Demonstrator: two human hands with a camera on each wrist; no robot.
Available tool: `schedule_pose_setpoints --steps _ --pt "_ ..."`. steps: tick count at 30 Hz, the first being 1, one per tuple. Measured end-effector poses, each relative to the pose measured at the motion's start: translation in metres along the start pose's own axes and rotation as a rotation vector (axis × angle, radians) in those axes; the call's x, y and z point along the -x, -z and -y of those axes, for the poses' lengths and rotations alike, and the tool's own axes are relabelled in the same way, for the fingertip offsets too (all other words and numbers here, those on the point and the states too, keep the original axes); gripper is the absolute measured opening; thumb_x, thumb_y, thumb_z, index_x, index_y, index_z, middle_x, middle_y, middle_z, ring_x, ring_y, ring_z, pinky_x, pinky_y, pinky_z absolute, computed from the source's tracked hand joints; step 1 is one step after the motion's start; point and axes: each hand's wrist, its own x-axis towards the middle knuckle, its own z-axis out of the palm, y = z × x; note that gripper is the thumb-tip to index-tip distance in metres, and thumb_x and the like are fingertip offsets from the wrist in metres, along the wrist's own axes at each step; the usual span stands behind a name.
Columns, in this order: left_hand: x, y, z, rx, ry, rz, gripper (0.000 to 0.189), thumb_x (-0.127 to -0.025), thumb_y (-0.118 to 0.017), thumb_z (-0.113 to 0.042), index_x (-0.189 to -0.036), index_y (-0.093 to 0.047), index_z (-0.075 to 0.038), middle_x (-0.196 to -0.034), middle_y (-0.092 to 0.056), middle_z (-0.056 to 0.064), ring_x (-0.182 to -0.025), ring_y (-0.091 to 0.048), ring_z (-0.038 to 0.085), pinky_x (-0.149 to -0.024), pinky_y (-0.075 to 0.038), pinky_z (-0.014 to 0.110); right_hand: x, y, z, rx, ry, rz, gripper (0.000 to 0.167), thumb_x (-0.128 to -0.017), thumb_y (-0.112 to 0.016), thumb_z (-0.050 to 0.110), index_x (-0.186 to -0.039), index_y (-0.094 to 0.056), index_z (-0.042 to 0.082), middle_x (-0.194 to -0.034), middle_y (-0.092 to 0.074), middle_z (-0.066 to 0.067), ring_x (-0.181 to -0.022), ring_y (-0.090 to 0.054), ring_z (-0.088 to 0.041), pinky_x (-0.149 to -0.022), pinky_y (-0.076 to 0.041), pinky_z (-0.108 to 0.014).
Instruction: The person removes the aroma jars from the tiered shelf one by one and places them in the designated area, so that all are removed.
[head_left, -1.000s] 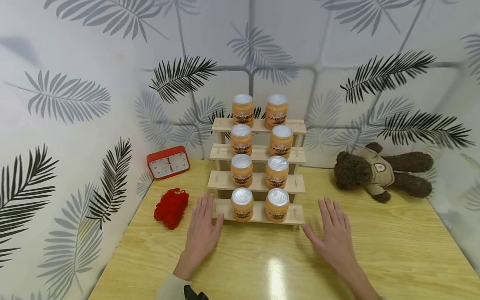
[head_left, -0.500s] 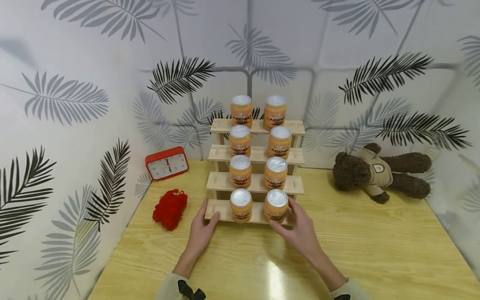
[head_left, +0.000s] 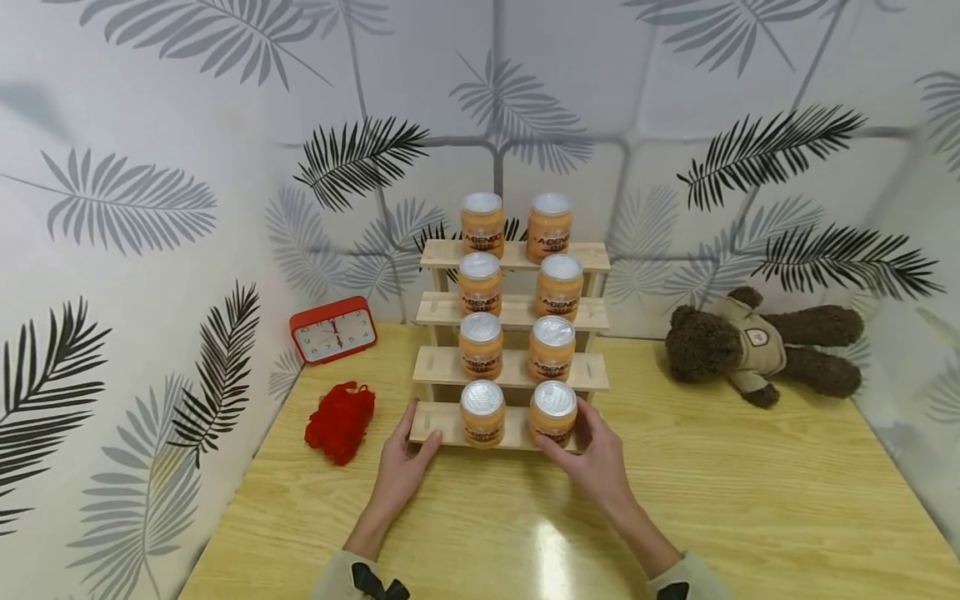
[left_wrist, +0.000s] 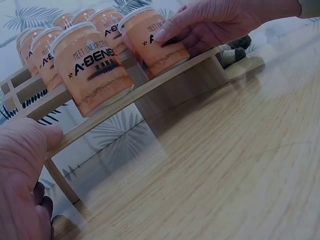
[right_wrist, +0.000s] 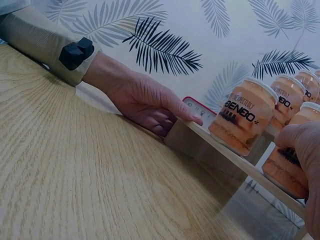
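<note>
Left hand (head_left: 401, 462) clamped on the left end of the lowest step (head_left: 441, 419) of the wooden rack (head_left: 435, 364), likely steadying it; right hand (head_left: 598, 462) clamped round that step's right jar (head_left: 553, 414) (thumb in front). Jars behind (head_left: 481, 348) stand in pairs, tiered, probably so each shows.

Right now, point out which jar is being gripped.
The right jar on the bottom step: the right hand grips it; no hand touches the other seven.

Eight jars (head_left: 482, 423) stand on a step shelf (head_left: 436, 362). The table (head_left: 750, 500) holds that shelf, a red clock (head_left: 333, 332), red fluff (head_left: 340, 422) and a teddy bear (head_left: 762, 347).
</note>
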Motion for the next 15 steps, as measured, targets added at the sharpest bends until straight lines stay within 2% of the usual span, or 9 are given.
schedule_pose_setpoints --steps 4,11,15 --pt "0.0004 0.0004 0.0014 0.006 0.004 -0.009 0.080 -0.104 -0.068 -0.017 -0.167 -0.020 -0.003 -0.171 -0.025 0.016 -0.149 -0.038 0.029 -0.110 -0.042 0.025 0.0007 -0.0016 -0.0013 -0.014 0.005 -0.006 0.079 -0.081 -0.093 0.018 -0.146 -0.053 -0.003 -0.142 -0.061 -0.023 -0.134 -0.057 -0.039 -0.111 -0.047 -0.050" --pt "0.0021 0.0026 0.0030 -0.010 -0.003 -0.014 0.081 -0.103 -0.069 -0.019 -0.166 -0.021 -0.003 -0.171 -0.024 0.014 -0.155 -0.029 0.027 -0.120 -0.030 0.040 0.0007 -0.0051 -0.0020 -0.014 0.016 -0.004 0.082 -0.080 -0.094 0.015 -0.147 -0.051 -0.002 -0.143 -0.061 -0.021 -0.134 -0.058 -0.034 -0.110 -0.047 -0.044" --pt "-0.0003 0.0018 0.0034 -0.016 -0.014 -0.012 0.080 -0.104 -0.069 -0.020 -0.166 -0.021 -0.003 -0.172 -0.022 0.015 -0.156 -0.027 0.026 -0.121 -0.029 0.035 -0.0027 -0.0048 -0.0002 -0.033 0.017 0.003 0.081 -0.081 -0.093 0.015 -0.148 -0.051 -0.001 -0.143 -0.061 -0.018 -0.133 -0.058 -0.029 -0.109 -0.047 -0.035"
